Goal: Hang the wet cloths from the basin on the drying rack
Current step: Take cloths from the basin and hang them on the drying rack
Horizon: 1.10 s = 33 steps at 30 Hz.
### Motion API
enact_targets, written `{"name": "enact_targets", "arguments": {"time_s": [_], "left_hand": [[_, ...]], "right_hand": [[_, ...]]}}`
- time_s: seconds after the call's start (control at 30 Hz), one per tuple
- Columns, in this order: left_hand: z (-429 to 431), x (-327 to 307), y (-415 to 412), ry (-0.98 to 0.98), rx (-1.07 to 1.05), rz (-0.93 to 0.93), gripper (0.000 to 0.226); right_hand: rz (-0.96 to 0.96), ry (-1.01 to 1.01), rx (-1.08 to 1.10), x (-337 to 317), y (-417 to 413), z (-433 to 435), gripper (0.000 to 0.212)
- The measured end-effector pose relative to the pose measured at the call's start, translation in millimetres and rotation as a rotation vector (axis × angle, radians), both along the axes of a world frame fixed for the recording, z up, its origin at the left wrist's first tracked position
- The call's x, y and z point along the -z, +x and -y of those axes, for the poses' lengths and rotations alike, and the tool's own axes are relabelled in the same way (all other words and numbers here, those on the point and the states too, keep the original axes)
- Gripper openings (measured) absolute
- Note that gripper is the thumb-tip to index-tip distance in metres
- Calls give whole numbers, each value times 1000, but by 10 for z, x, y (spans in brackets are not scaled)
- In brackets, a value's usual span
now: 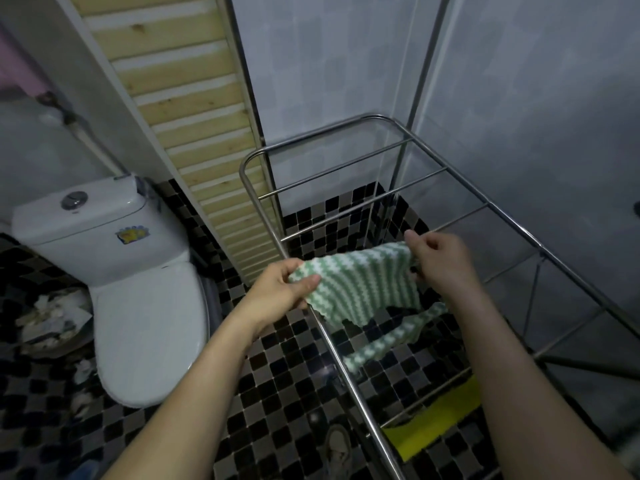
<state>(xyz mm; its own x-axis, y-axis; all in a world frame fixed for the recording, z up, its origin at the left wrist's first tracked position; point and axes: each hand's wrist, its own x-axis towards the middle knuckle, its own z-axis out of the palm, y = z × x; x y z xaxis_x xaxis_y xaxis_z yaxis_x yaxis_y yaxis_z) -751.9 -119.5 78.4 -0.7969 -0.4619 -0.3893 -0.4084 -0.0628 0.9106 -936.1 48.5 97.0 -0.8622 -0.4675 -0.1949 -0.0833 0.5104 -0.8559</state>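
Left hand [282, 289] and right hand [438, 256] pinch a green cloth [360, 285], stretched between the fingers, low over the rack [446, 174]. A yellow cloth [433, 424] already hangs nearer; the basin is unseen, so the remainder is probably uncertain.

Dim, bluish indoor light, soft shadows, faint glare on the white ceramic toilet tank [93, 216], wide-angle bending at edges, corners dark and slightly blurred

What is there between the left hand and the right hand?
In the head view, the green and white cloth stretches between the left hand and the right hand, above the drying rack's side rail.
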Motion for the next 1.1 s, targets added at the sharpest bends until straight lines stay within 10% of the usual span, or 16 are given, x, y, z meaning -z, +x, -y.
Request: {"name": "enact_targets", "arguments": {"time_s": [0.27,1.1], "left_hand": [[56,234,-311,-467,-332,122,12],[-28,285,-193,-984,172,256,21]], "right_hand": [[40,64,14,386,-121,449,42],[-478,461,-201,468,-263,496,34]]}}
